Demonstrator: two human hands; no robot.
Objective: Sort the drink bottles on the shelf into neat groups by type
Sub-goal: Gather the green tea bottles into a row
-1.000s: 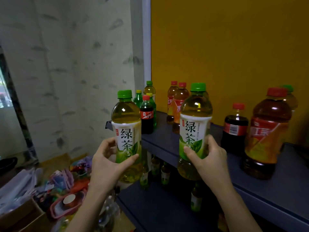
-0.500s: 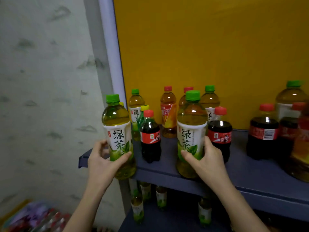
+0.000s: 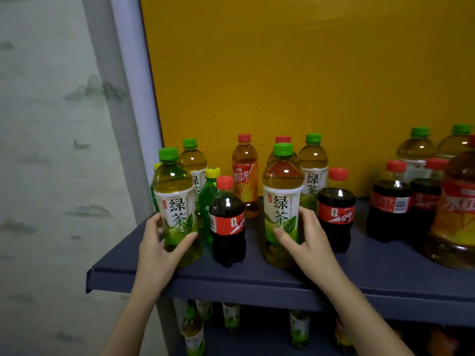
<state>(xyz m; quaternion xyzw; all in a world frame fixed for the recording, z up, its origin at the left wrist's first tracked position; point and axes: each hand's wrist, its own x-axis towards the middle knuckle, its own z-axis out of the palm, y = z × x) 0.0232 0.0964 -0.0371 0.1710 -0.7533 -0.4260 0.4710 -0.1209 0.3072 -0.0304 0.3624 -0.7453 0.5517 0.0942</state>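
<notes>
My left hand (image 3: pixel 156 249) grips a green tea bottle (image 3: pixel 174 199) with a green cap at the left front of the dark blue shelf (image 3: pixel 257 276). My right hand (image 3: pixel 307 240) grips a second green tea bottle (image 3: pixel 281 199) near the shelf's middle front. Both bottles stand upright with their bases on or just over the shelf. Between them stands a small cola bottle (image 3: pixel 227 222) with a red cap. Behind are two more green teas (image 3: pixel 192 160), (image 3: pixel 313 163), a red tea (image 3: pixel 244 173), a green soda bottle (image 3: pixel 209 191) and another cola (image 3: pixel 336 214).
Several big bottles crowd the shelf's right: colas (image 3: pixel 389 201), green teas (image 3: pixel 416 150) and a large red tea (image 3: pixel 455 214). A yellow back panel (image 3: pixel 308 73) rises behind. A lower shelf holds more small bottles (image 3: pixel 194 330). A grey post (image 3: pixel 128 124) and patterned wall stand left.
Both hands have carried the two green tea bottles in over the shelf and lowered them to its front edge. The view has swung right and closer to the shelf.
</notes>
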